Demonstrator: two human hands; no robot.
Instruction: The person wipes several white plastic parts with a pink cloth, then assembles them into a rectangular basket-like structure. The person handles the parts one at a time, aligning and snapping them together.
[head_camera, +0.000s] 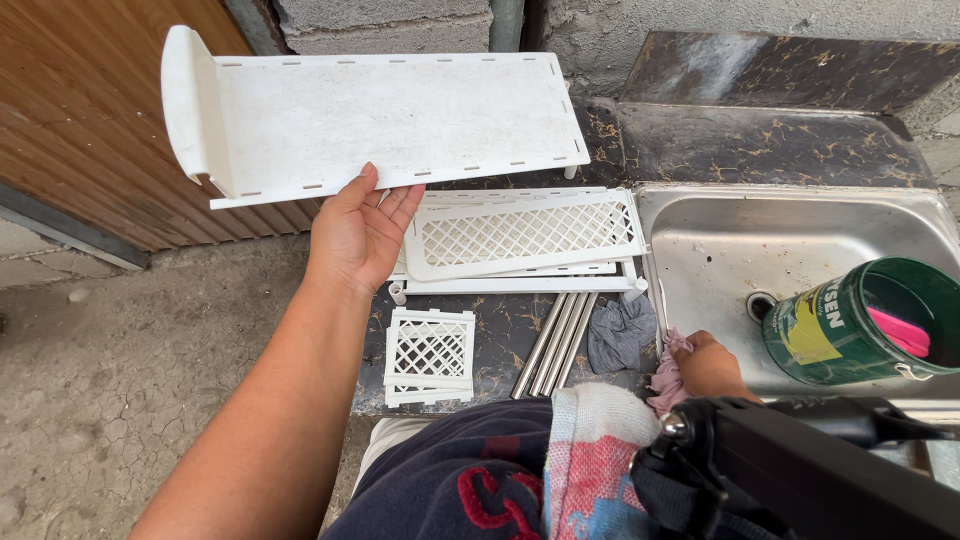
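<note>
Pink cloth (664, 378) is bunched in my right hand (712, 365), grip closed on it at the sink (700, 250) edge. Nearer centre, steel tubes (556, 344) and a grey rag (620, 332) lie on the table (500, 340). Farther out, my left hand (355, 232) grips the white plastic shelf panel (385, 120), raised over stacked lattice panels (525, 235).

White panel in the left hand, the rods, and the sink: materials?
White panel: looks like moulded plastic, matte, scuffed, with slotted edges. Rods: apparently bare metal tube, dull silver sheen. Sink: seemingly stainless steel, brushed and water-stained. Left hand grips the panel's lower edge.
</note>
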